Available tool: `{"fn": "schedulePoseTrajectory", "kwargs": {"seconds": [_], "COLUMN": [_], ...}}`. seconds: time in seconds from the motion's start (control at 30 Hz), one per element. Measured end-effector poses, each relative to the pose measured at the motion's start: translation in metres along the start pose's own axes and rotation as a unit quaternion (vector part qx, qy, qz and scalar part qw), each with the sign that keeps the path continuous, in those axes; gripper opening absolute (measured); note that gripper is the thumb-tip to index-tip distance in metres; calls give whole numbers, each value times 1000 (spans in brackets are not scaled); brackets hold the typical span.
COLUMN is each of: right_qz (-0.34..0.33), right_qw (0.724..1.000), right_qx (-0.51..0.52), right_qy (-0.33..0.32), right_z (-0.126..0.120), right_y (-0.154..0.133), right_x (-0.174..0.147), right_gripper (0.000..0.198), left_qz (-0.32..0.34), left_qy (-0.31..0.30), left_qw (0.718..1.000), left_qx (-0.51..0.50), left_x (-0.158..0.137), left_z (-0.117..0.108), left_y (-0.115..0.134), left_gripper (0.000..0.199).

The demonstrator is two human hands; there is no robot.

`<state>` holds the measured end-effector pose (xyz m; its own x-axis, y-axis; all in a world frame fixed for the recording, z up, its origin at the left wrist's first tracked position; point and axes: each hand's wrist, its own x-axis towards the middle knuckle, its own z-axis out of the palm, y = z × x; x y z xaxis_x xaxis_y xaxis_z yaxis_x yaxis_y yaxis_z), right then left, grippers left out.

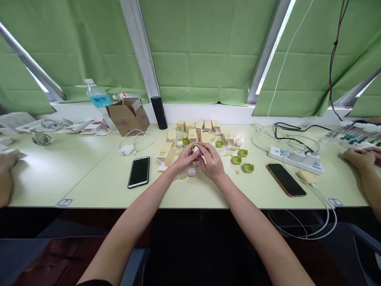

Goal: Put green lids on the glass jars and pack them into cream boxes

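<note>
Near the middle of the table my left hand (185, 158) and my right hand (212, 162) meet, both closed around a small green tub with a pale pink cylinder (195, 149) at it. The fingers cover most of it, so how the two pieces fit is hidden. Right of my hands stand several green tubs (248, 168) with small yellow pieces (237, 172) among them. Another pale pink cylinder (191, 172) lies just below my hands, beside a clear plastic piece (182, 175). Open cream boxes (166, 155) are spread behind and to the left.
Phones lie left (139, 171) and right (285, 179). A power strip (296, 159) with cables stands at right, a white charger (127, 149) at left. Behind are a cardboard box (127, 116), a bottle (99, 99) and a black cylinder (159, 113). Other people's hands show at both edges.
</note>
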<state>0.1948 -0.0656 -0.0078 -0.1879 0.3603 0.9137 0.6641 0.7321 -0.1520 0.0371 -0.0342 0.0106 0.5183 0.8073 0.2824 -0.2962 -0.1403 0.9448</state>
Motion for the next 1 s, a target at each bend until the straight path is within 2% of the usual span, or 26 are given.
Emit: {"fn": "schedulePoseTrajectory", "kwargs": {"seconds": [0.17, 0.33, 0.47, 0.63, 0.77, 0.87, 1.0], "right_qz": [-9, 27, 38, 102, 160, 207, 233], "right_qw": [1000, 999, 999, 993, 979, 968, 934], "right_qx": [8, 5, 11, 53, 108, 86, -3], "right_qy": [14, -19, -20, -34, -59, -113, -270], "right_z": [1, 1, -2, -4, -17, -45, -87], "right_y": [1, 2, 2, 1, 9, 19, 29], "right_x": [0, -1, 0, 2, 9, 14, 10], "right_gripper": [41, 40, 42, 46, 56, 53, 51], "left_qz": [-11, -15, -12, -19, -28, 4, 65], "left_qy": [-6, -11, -17, -57, -23, 10, 42], "left_qw": [999, 999, 999, 992, 988, 991, 993], "left_qx": [-29, -35, -41, -112, -150, -136, -86], "left_x": [-1, 0, 0, 1, 3, 5, 8], "left_z": [1, 1, -1, -5, -10, -15, -20], "left_y": [2, 3, 1, -1, 0, 1, 0], "left_gripper": [66, 65, 65, 64, 53, 51, 59]}}
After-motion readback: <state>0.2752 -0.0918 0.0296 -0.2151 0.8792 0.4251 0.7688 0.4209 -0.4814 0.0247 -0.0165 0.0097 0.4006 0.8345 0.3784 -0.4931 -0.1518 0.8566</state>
